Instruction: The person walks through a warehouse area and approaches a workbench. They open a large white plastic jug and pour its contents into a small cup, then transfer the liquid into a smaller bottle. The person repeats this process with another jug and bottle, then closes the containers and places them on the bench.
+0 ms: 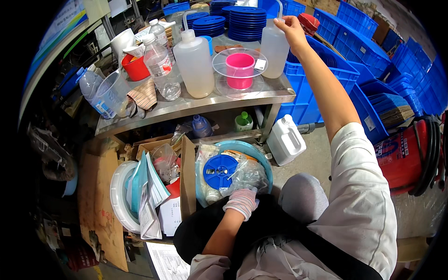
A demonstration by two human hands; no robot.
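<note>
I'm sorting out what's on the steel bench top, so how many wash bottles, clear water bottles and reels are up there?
Wash bottles with bent spouts: 2, one mid-bench, one under the right hand at the back
Clear water bottles: 3
Clear reels with pink hub: 1
Total: 6

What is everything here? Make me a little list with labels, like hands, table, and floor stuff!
Right hand: bare, raised, gripping the top of a translucent squeeze bottle on the steel table.
Left hand: in a striped knit glove, resting on clear plastic bags in a light blue tub.
In the tub: a blue reel.
On the table: a pink-cored clear spool, a second squeeze bottle, a water bottle, a red cup.
Floor: a white jug, blue crates.
</note>
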